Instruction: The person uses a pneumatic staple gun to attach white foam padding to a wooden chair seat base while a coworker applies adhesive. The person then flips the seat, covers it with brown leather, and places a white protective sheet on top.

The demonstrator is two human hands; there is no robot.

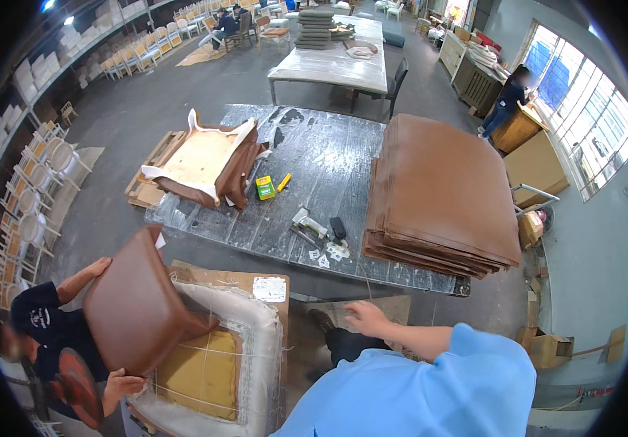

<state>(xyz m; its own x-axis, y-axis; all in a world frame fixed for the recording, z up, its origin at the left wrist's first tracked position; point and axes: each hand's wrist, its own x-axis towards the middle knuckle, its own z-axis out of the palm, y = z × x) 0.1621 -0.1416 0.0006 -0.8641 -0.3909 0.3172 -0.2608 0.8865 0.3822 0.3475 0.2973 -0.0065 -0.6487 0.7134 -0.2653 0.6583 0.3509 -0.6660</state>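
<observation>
Workshop table [343, 218] holds stacked brown leather sheets [441, 193].

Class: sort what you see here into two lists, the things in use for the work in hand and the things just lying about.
In use:
brown seat cushion, held by a co-worker
padded chair frame
right hand, open above the floor

Lying about:
stack of brown sheets
staple gun
green box
half-covered seat

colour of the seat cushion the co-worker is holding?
Brown: the seat cushion has a smooth leather-like cover. Head view, lower left.
</observation>
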